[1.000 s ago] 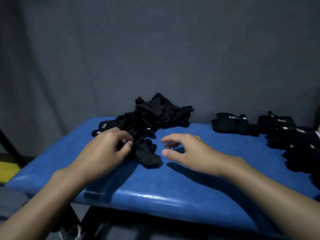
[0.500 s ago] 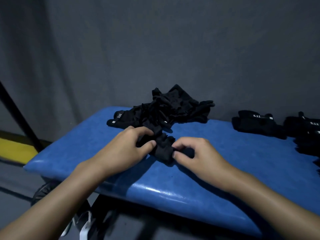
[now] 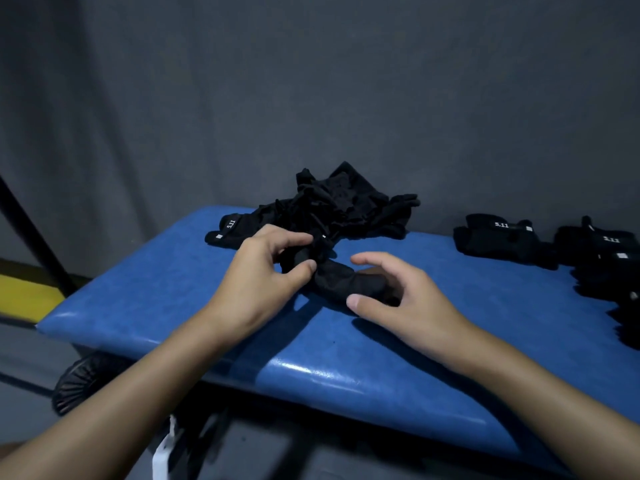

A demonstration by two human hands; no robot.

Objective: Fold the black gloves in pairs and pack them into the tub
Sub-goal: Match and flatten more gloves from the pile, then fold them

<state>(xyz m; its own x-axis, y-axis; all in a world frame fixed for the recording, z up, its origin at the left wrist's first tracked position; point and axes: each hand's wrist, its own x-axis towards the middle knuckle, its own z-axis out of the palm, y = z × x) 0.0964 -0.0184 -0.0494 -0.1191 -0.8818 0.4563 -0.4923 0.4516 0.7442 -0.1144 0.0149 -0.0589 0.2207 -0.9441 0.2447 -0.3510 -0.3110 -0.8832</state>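
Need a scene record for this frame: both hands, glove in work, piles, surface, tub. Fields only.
left hand: pinches left end of the black glove
right hand: curled round the glove's right end, thumb at its near edge
glove position: lying on the blue padded bench, in front of the pile
unfolded pile: back centre of bench
folded pairs: right side of bench, apart from the pile
tub: none identifiable in view

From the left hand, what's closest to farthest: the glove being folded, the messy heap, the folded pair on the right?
1. Black fabric glove, pinched by the left hand.
2. Loose heap of black gloves, just behind.
3. Folded black glove pair with white 5.11 label, away right.
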